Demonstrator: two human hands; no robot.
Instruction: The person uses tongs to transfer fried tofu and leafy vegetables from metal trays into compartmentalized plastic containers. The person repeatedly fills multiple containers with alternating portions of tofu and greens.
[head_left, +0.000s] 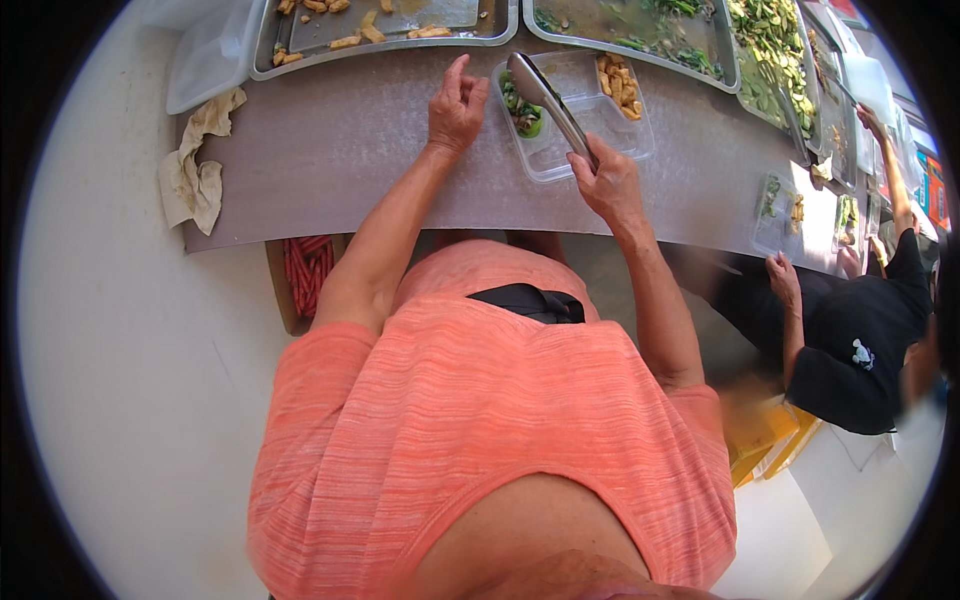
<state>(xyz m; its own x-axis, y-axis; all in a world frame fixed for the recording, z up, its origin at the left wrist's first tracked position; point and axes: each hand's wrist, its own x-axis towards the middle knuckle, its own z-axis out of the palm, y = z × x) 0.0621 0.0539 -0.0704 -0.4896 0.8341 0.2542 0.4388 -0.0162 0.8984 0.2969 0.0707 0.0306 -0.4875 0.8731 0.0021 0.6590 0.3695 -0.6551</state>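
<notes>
My right hand (611, 180) is closed around metal serving tongs (559, 109), whose rounded head hangs over the left part of a clear plastic compartment box (555, 171). Leafy greens (521, 109) lie in the box's left compartment, partly behind the tongs. Pieces of fried tofu (619, 86) fill its upper right compartment; bare plastic shows in the other sections. Just left of the box, my left hand (457, 105) is raised over the table with its fingers loosely bent and holds nothing.
Metal trays of tofu pieces (390, 46) and greens (637, 49) line the table's far side, with sliced vegetables (772, 45) to their right. A crumpled cloth (196, 180) hangs at the left corner, near clear containers (214, 60). A person in black (847, 330) works at right beside another box (778, 214).
</notes>
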